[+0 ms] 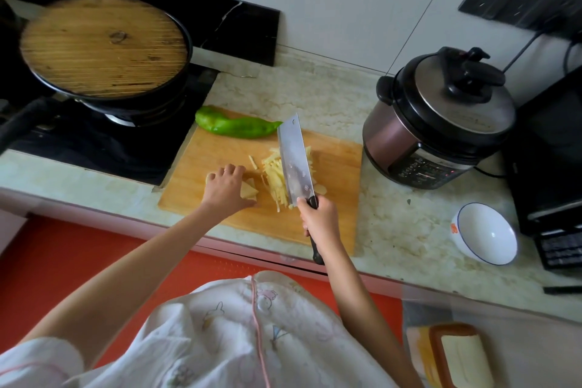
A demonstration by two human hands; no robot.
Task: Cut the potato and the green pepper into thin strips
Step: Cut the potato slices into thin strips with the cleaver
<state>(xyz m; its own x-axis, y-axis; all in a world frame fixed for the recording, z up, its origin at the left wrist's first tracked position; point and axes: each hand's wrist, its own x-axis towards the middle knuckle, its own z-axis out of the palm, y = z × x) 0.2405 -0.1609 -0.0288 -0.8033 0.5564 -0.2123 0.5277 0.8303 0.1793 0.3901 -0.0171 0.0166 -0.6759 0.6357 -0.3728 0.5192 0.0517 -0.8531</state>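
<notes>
Potato cutting is the step in hand, I judge: the left hand (225,189) curls its fingers over the remaining potato slices (249,191) on the cutting board (333,205), and the right hand (319,219) grips the cleaver (294,164), blade over the cut strips (274,179). Next the blade must line up close beside the knuckles. The green pepper (234,124) lies whole at the board's far edge; bare board lies right of the blade.

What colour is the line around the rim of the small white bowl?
Blue, on the small white bowl; head view.
</notes>
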